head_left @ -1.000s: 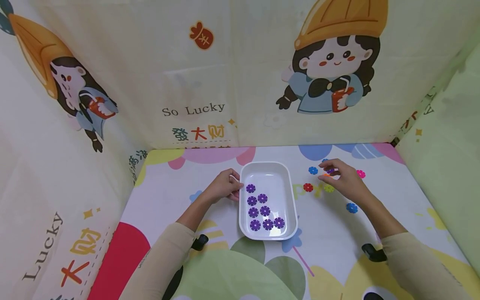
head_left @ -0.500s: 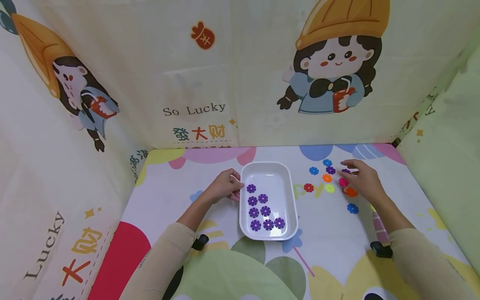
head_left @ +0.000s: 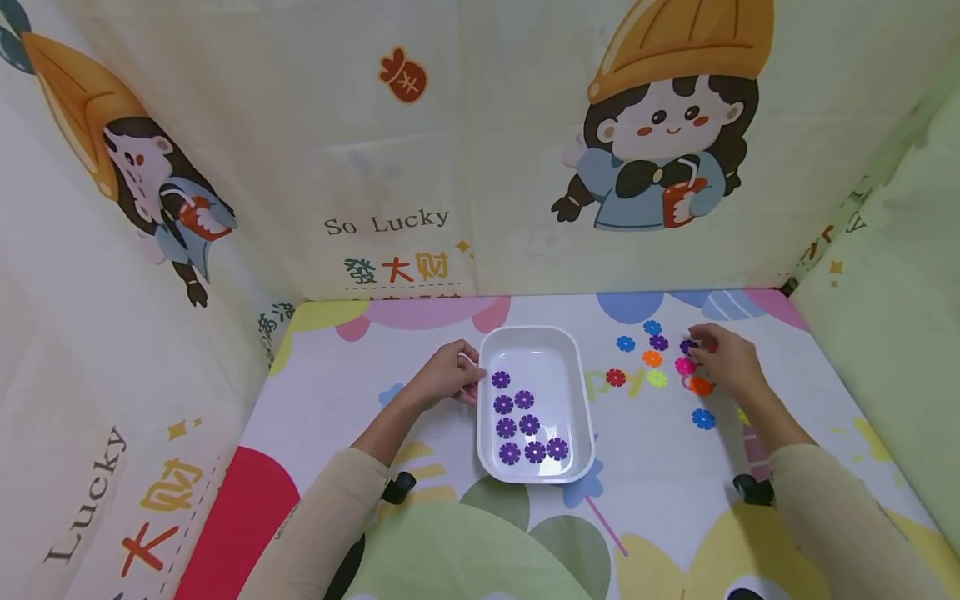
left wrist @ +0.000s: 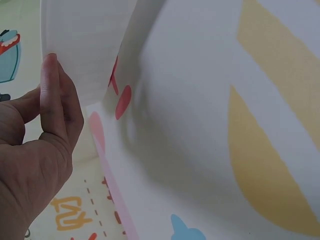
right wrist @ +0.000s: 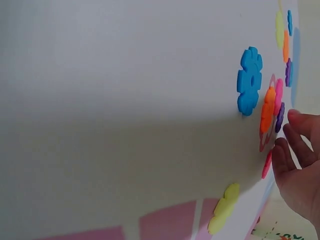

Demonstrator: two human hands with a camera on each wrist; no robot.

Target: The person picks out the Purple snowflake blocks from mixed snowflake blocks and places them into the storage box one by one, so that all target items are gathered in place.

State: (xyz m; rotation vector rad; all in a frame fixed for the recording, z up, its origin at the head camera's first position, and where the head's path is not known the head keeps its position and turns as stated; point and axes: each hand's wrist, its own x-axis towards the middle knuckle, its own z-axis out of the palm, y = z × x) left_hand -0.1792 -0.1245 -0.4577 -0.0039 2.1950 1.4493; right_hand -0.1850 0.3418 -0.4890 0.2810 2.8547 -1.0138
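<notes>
My left hand [head_left: 448, 372] grips the left rim of a white plastic tray [head_left: 531, 340], fingers at its side wall in the left wrist view. Several purple snowflake discs [head_left: 529, 425] lie flat inside the tray, mostly along its left and near side. On the right of the table my right hand [head_left: 726, 360] reaches down, thumb and fingers apart, right at a loose purple disc [head_left: 687, 346]. In the right wrist view that purple disc [right wrist: 280, 117] lies on the cloth beside the fingertips. A pink disc [head_left: 685, 366] and an orange disc [head_left: 701, 386] lie close by.
More loose discs lie between tray and right hand: a red one [head_left: 616, 377], a yellow-green one [head_left: 657, 378], an orange one [head_left: 652, 358], and blue and purple ones behind. A blue disc [head_left: 703, 418] lies nearer. Printed cloth walls [head_left: 517, 258] enclose the table's back and sides.
My right hand has moved rightward from over the middle discs, then lowered to the purple disc there, uncovering the discs it had hidden. The left hand and tray stay put.
</notes>
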